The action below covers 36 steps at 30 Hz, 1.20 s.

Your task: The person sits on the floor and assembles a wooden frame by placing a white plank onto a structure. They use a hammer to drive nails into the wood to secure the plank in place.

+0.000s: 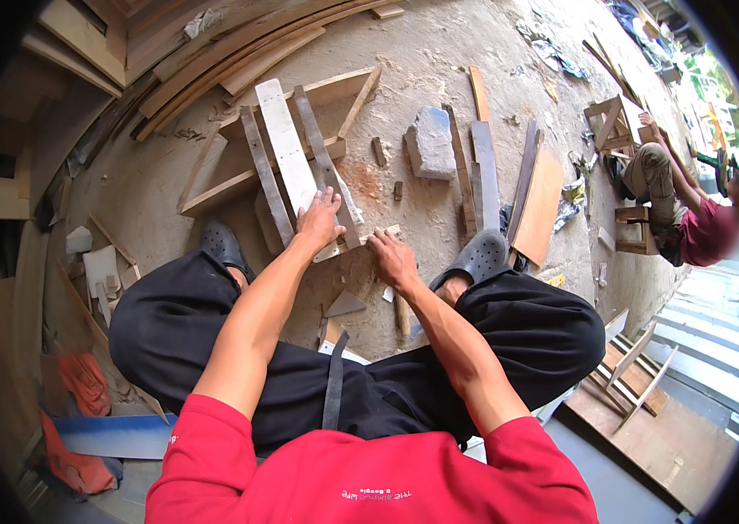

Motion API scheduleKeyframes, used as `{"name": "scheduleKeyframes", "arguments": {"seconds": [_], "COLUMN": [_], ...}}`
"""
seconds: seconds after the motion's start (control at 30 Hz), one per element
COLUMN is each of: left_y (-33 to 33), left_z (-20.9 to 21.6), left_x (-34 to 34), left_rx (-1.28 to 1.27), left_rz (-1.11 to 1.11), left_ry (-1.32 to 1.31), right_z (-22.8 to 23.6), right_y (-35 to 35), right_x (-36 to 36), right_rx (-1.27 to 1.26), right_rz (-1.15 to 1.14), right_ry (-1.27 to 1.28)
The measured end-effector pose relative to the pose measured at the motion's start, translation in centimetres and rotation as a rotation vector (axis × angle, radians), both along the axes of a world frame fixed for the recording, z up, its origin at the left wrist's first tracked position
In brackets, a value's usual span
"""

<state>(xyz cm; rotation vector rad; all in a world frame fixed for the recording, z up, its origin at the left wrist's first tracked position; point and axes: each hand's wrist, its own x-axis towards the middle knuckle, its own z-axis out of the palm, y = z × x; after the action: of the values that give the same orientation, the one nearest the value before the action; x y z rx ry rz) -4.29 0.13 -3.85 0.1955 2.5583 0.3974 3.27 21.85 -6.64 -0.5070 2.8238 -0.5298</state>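
Note:
A long pale board (pixel 285 148) lies between two weathered, dark wood strips, the left strip (pixel 265 175) and the right strip (pixel 321 148). They rest across a wooden frame (pixel 228 189) on the ground in front of me. My left hand (pixel 321 218) lies on the near part of the pale board and the right strip, fingers spread. To its right, my right hand (pixel 393 259) has its fingers closed on the end of a small light wood piece (pixel 380 235), which sits near the right strip's lower end. My right fingertips partly cover that piece.
A stone block (pixel 431 144) stands ahead, with several planks (pixel 537 205) to its right. Bent boards (pixel 238 48) lie at the far left. Beyond the planks, a person (pixel 706 218) sits by a wooden stool (pixel 610 127). Grey clogs (pixel 480 255) flank the work.

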Motion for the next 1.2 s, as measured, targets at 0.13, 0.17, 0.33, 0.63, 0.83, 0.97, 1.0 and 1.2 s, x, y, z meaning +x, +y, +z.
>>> {"name": "scheduleKeyframes", "arguments": {"seconds": [0.13, 0.17, 0.33, 0.63, 0.83, 0.97, 1.0, 1.2], "left_y": [-0.5, -0.6, -1.9, -3.4, -3.1, -2.3, -2.4, -0.9], "left_z": [0.0, 0.0, 0.3, 0.6, 0.2, -0.4, -0.7, 0.1], "left_x": [-0.2, -0.4, -1.4, -1.6, -1.7, -1.3, -1.1, 0.4], "left_rx": [-0.028, -0.036, -0.026, 0.129, 0.066, 0.036, 0.015, 0.044], "left_rz": [-0.049, -0.08, -0.214, -0.237, -0.22, -0.199, -0.187, -0.074], "left_ry": [0.036, 0.034, 0.001, -0.079, -0.115, -0.062, -0.042, -0.021], "right_z": [1.4, 0.9, -4.3, -9.4, -8.3, -5.9, -4.9, 0.2], "right_y": [-0.2, -0.1, 2.4, 1.7, 1.0, -0.2, -1.1, -5.0], "right_x": [-3.9, -5.3, -10.6, -15.1, -14.7, -12.7, -11.6, -1.6], "right_rx": [-0.168, -0.224, -0.153, -0.051, -0.343, -0.484, -0.574, -0.639], "right_rz": [-0.388, -0.5, -0.745, -0.818, -0.761, -0.686, -0.706, -0.595], "right_ry": [-0.017, 0.016, -0.303, -0.386, -0.194, 0.001, -0.017, -0.032]}}
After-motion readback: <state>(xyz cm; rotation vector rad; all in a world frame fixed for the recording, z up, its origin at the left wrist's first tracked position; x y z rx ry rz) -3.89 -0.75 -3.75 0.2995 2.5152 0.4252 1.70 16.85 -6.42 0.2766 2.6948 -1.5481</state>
